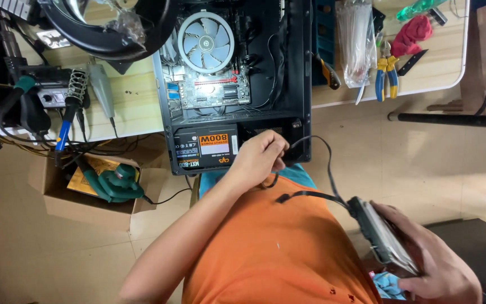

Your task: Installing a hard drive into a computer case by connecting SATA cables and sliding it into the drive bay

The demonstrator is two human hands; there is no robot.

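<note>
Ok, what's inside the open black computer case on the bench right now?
Inside the computer case: a round grey cooler fan on a circuit board, loose black cables, and a black power supply at the near end. The left hand covers the corner beside it.

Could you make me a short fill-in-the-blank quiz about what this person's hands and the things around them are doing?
1. The right hand holds a flat drive with a black ____ plugged into its end.
2. The left hand grips a cable at the open computer case, beside the boxy power ____.
3. The round cooling fan inside the case has pale ____ blades.
4. The pliers on the table have blue and ____ handles.

Missing words: cable; supply; blue; yellow
</note>
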